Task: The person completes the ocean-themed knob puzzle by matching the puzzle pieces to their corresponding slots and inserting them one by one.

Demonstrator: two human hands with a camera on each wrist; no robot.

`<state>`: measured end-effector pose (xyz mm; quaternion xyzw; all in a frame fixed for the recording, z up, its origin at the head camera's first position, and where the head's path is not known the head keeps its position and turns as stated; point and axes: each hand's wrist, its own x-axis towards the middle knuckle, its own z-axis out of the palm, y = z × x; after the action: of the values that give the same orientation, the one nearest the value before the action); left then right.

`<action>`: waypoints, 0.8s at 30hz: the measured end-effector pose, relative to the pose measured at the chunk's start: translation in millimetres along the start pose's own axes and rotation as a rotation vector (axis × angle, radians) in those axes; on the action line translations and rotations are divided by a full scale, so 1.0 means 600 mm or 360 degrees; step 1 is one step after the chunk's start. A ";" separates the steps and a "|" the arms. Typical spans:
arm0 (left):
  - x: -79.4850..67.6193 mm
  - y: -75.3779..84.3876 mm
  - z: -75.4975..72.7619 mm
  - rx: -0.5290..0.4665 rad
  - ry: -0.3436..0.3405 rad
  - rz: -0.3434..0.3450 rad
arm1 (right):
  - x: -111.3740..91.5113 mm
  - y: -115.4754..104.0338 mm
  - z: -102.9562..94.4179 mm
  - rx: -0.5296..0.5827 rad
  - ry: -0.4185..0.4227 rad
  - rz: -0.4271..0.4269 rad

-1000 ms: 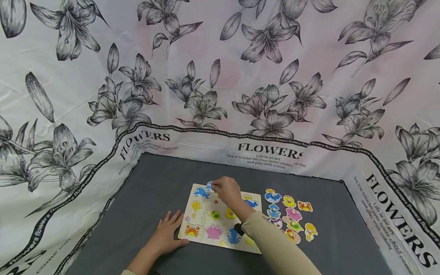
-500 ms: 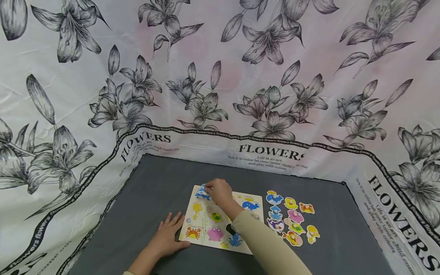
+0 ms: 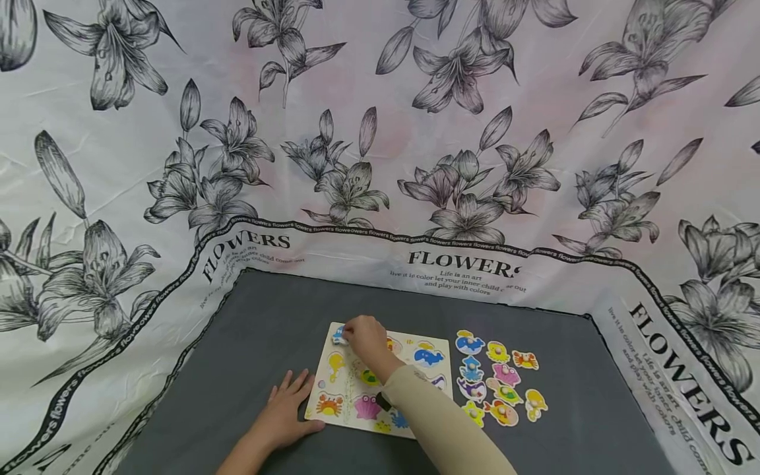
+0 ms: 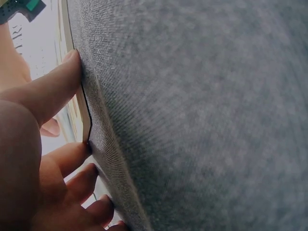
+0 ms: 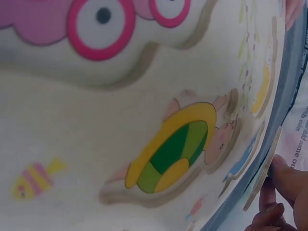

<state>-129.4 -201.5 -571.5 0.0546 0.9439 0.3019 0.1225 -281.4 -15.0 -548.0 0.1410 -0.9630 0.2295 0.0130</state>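
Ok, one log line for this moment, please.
right hand: holds blue piece over board, far left | left hand: touches board edge, near left | loose pieces: right of board

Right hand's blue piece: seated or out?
Out: right wrist view shows the blue puzzle piece edge-on in the right hand, not sunk into the puzzle board.

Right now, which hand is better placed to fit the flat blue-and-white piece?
Probably the right hand: it pinches that piece over the pale rectangular board, while the left hand touches its near left corner.
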 end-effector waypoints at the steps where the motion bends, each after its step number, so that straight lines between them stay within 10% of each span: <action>1: 0.000 0.000 0.000 0.0000 0.0002 0.0003 | 0.000 0.001 0.001 0.0002 0.0000 0.0001; 24: 0.002 0.000 0.000 -0.0006 -0.0005 0.0002 | 0.007 0.011 0.022 0.0148 -0.0153 0.0045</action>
<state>-130.4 -201.4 -571.7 0.0556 0.9430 0.3037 0.1239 -286.9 -16.3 -562.6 0.1387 -0.9526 0.2672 -0.0430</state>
